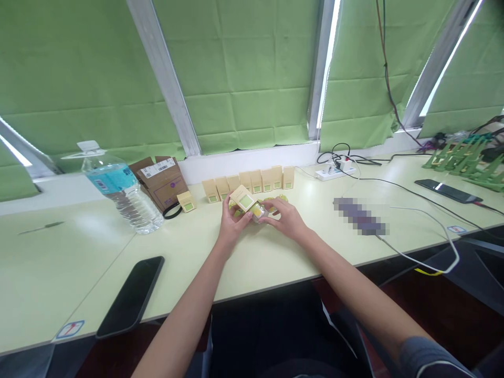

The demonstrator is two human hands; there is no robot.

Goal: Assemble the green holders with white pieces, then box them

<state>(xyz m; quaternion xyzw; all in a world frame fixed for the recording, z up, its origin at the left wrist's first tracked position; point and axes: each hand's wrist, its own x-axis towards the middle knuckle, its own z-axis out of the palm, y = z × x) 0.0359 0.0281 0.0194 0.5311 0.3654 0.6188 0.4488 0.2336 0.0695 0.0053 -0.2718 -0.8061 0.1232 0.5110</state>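
Note:
My left hand (233, 223) is closed around a small tan cardboard box (243, 198) with a green square on its front, held tilted above the table. My right hand (287, 216) pinches a small clear container (259, 211) with yellow inside, right at the lower right end of the box. Whether the container is partly inside the box cannot be made out. Behind my hands stands a row of several similar tan boxes (256, 181). Some yellow-green round items (282, 198) lie just behind my right hand, partly hidden by it. Another tan box (186, 201) stands apart on the left.
On the left are a large water bottle (126, 194), an open brown carton (163, 184), a black ring (172, 211) and a black phone (130, 296). To the right lie a power strip (334, 172), cables, another phone (448, 191) and green stands (464, 157).

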